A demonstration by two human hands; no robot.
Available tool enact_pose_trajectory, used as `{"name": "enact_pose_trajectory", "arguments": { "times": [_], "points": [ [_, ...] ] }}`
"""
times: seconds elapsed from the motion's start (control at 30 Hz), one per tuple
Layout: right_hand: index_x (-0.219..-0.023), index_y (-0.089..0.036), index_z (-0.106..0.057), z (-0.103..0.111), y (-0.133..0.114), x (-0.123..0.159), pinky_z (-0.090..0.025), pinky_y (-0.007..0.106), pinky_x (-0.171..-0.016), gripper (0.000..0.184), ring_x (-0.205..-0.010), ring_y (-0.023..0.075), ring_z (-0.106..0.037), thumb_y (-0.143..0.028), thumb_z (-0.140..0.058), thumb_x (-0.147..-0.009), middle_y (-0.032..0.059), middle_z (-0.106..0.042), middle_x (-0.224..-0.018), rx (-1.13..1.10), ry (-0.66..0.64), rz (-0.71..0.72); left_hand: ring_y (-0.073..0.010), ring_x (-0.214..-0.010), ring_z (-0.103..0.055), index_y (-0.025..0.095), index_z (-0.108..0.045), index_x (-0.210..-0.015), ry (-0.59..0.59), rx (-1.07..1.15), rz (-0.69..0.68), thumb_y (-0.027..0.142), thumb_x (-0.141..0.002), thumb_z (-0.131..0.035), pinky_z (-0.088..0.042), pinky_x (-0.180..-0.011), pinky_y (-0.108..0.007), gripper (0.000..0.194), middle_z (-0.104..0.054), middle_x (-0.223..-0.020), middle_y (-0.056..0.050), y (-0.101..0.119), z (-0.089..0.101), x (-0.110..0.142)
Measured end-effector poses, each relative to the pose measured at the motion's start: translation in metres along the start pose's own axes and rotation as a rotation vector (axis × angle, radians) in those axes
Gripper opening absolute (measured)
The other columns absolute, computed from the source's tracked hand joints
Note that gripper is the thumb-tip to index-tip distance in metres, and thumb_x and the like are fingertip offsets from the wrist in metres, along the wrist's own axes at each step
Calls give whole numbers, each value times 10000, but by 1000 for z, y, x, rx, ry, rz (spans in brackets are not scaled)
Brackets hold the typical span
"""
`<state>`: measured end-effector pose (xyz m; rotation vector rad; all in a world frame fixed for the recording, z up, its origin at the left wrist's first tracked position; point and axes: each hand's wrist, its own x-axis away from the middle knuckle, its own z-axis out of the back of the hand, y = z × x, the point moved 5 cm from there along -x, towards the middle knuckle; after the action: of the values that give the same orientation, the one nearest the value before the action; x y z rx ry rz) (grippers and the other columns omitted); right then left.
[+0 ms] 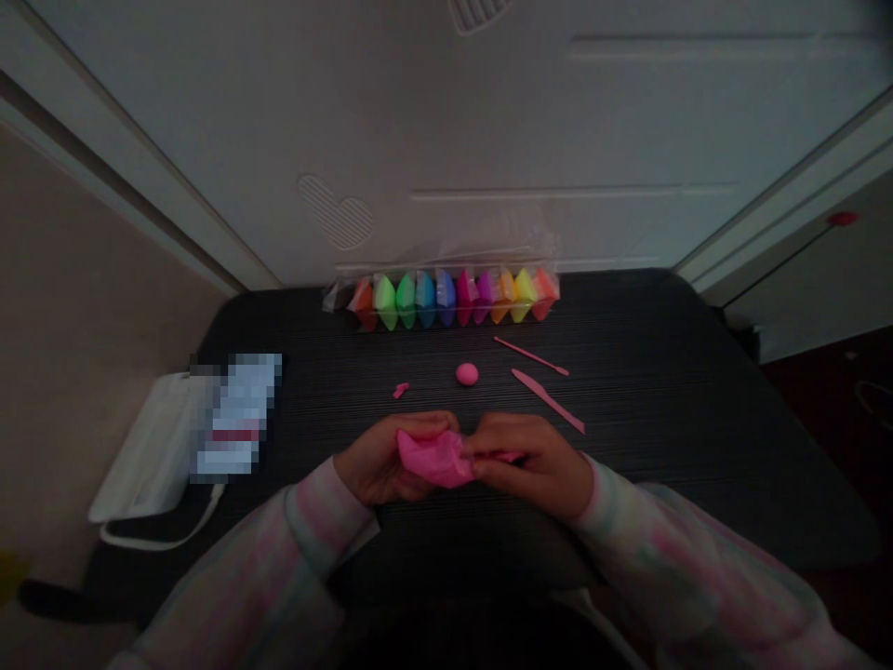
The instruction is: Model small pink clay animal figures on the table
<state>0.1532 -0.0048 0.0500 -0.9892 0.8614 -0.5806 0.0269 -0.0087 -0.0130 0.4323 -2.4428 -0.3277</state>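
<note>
Low in the middle of the frame, the left hand grips a pink clay packet while the right hand pinches its side. They seem to be picking at it; the next pull likely needs steady fingers.

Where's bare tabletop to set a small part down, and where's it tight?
Widest: dark tabletop right of the knife-shaped tool, beyond the right sleeve. Smaller: between the pixelated item and pink scrap, nearer than the colored packs. Crowded: the middle, with the pink ball and thin tool beyond the left hand and right hand on the pink packet.
</note>
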Motion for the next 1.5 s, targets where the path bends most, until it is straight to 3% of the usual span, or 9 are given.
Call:
{"name": "enact_pose_trajectory", "arguments": {
  "times": [0.33, 0.63, 0.8, 1.03, 1.37, 1.5],
  "points": [
    [-762, -125, -667, -2, 3, -1, -426, 201, -557, 111, -581, 97, -553, -161, -565, -784, 31, -613, -627, 117, 25, -44, -34, -343, -376, 144, -506, -726, 67, -14, -73, 260, -777, -526, -248, -265, -87, 128, -451, -556, 20, 3, -2, -1],
    [-815, -135, -647, -3, 1, 0, -448, 193, -592, 73, -613, 88, -569, -148, -598, -762, 22, -627, -679, 0, -22, -61, -54, -392, -422, 140, -538, -767, -27, -16, -67, 250, -769, -544, -266, -297, -114, 111, -506, -617, -6, 4, 2, 0],
    [-897, -159, -624, -3, -2, 1, -451, 195, -602, 126, -644, 92, -570, -158, -584, -777, 22, -628, -714, 49, -25, 53, -81, -465, -482, 137, -544, -771, -30, -2, -72, 229, -754, -560, -317, -342, -140, 95, -535, -661, -25, 4, 2, -1],
    [-912, -186, -624, -4, -7, 0, -415, 232, -580, 137, -611, 115, -521, -174, -522, -822, 19, -585, -655, 227, 15, 173, -45, -382, -413, 144, -534, -771, -55, 25, -39, 222, -759, -545, -229, -297, -106, 80, -527, -619, -7, -1, -3, -3],
    [-1020, -199, -601, -4, -8, 2, -445, 238, -633, 205, -667, 117, -554, -190, -531, -828, 36, -616, -737, 229, -4, 200, -51, -406, -433, 147, -528, -779, -65, 3, -71, 222, -767, -543, -265, -315, -121, 78, -533, -651, -8, 1, -2, 0],
    [-923, -169, -628, -4, -10, 2, -448, 240, -614, 148, -651, 118, -549, -236, -527, -839, 46, -616, -703, 231, 15, 242, -78, -464, -487, 148, -524, -781, -45, 14, -74, 204, -742, -566, -310, -353, -140, 80, -539, -659, -10, 0, -3, -1]
  ]
}}
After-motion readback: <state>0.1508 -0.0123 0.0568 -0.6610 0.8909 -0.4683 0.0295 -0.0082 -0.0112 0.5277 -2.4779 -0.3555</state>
